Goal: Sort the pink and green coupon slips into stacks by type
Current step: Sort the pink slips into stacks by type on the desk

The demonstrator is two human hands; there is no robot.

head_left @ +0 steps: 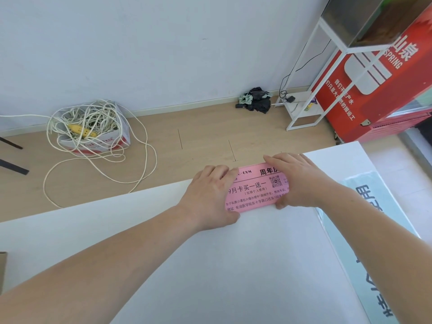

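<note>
Both hands square up pink coupon slips (254,192) at the far edge of a white bench (233,265).

The left hand (210,195) grips the left end and the right hand (301,181) the right end. On each hand the fingers (217,171) curl over the far long edge and the thumb presses the near edge. The printed face with its QR code is up, and how many slips lie beneath cannot be told. A pale green printed sheet (364,206) lies on the bench just right of the right forearm. On the wooden floor (198,141) beyond stand a cardboard box (121,134) of tangled white cable, a heap of dark cloth (257,100), a white metal rack (304,108) and a red cabinet (378,99).
</note>
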